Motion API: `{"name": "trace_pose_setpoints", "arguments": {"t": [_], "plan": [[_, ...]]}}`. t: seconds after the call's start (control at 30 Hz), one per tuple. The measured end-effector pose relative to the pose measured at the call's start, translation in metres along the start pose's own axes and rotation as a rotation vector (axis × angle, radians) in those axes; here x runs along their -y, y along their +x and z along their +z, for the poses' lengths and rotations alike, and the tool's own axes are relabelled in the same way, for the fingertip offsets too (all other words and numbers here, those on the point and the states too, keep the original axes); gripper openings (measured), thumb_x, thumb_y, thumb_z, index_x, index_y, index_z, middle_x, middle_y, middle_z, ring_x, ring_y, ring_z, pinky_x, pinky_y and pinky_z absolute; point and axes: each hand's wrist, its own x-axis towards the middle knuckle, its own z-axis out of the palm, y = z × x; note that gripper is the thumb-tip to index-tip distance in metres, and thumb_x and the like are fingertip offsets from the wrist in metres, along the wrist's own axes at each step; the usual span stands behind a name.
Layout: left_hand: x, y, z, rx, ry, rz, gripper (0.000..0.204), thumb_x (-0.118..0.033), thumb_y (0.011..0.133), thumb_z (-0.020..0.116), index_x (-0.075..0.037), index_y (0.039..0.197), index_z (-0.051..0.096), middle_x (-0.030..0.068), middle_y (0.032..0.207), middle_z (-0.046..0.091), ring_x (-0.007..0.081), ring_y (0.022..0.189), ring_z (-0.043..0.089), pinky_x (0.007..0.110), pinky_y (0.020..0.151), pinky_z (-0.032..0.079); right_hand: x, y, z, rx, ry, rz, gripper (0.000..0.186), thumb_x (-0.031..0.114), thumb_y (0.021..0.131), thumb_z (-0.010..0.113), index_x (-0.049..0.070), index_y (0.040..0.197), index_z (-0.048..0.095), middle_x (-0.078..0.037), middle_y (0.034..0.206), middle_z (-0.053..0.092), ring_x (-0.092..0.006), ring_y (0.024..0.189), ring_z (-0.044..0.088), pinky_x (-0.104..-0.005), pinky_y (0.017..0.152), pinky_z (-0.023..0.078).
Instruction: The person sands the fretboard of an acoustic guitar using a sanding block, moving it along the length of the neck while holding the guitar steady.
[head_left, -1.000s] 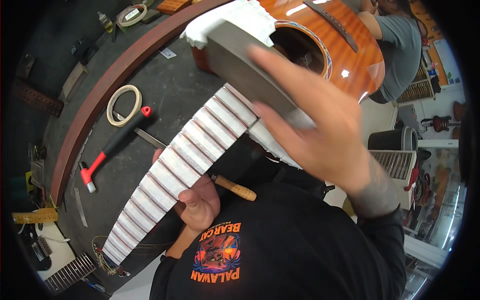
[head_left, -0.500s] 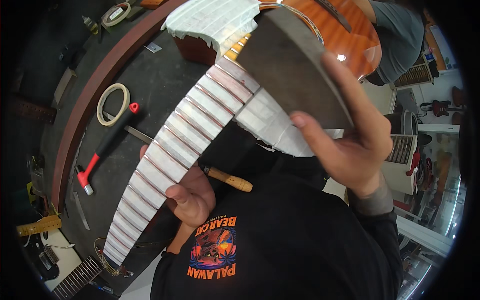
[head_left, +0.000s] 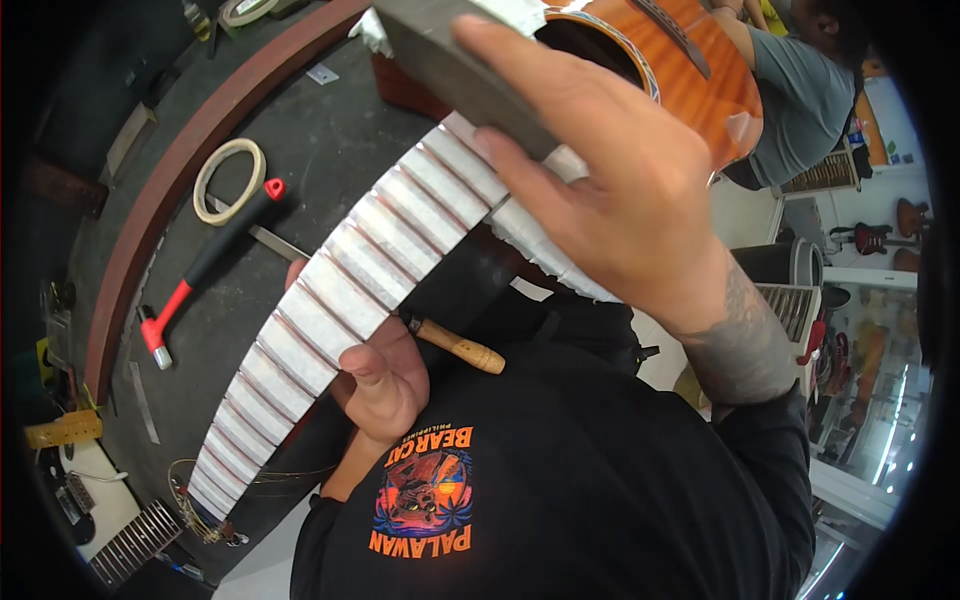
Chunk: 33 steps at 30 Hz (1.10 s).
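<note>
An acoustic guitar's neck [head_left: 330, 290] runs diagonally across the middle, its fingerboard masked with whitish tape between the metal frets. My left hand [head_left: 385, 385] cups the neck from below, thumb along the near edge and a fingertip showing past the far edge. Over the neck's upper end, my right hand [head_left: 640, 170] grips a dark grey flat block [head_left: 450, 75], fingers on top and thumb on the near side. The block hides the upper frets; whether it touches them I cannot tell. The glossy orange-brown guitar body [head_left: 690, 110] lies beyond my right hand.
Left of the neck lie a red and black hammer [head_left: 215, 250] and a tape roll [head_left: 230, 180] on the dark bench [head_left: 310, 150]. A wooden handle [head_left: 458, 345] sticks out beneath the neck. Another person in a grey shirt [head_left: 805, 100] is at upper right.
My right hand has carried the block leftward, over the upper end of the neck and the taped area there. My left hand keeps its hold. The whole view has shifted slightly.
</note>
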Motion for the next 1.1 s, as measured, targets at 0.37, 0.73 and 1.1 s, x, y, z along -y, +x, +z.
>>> {"name": "trace_pose_setpoints", "arguments": {"t": [0.37,0.73,1.1], "plan": [[-0.011,-0.004,-0.01,0.067,0.177,-0.074,0.092,-0.05,0.093,0.062,0.0,0.154,0.014,0.0166,0.153,0.034,0.0296,0.144,0.032,0.048,0.119,0.02,0.013,-0.01,0.002,0.024,-0.136,-0.126,0.057,-0.005,0.075,0.08,-0.009,0.128,0.059,-0.021,0.123,0.066,-0.0261,0.108,0.068,-0.033,0.091,0.055],[-0.017,0.001,-0.001,0.052,0.147,-0.174,0.106,-0.056,0.084,0.072,0.002,0.153,0.016,0.0142,0.145,0.043,0.0247,0.137,0.041,0.042,0.116,0.028,0.024,-0.005,0.002,0.045,-0.204,-0.066,0.056,-0.004,0.076,0.079,-0.007,0.129,0.059,-0.021,0.121,0.067,-0.0274,0.105,0.069,-0.033,0.089,0.056],[-0.013,0.001,-0.006,0.052,0.15,-0.112,0.102,-0.05,0.087,0.071,0.006,0.151,0.016,0.0154,0.143,0.045,0.0247,0.134,0.043,0.041,0.115,0.029,0.034,-0.043,-0.021,-0.144,-0.079,0.233,0.06,-0.009,0.071,0.08,-0.011,0.127,0.059,-0.022,0.121,0.067,-0.026,0.107,0.069,-0.0325,0.091,0.055]]}}
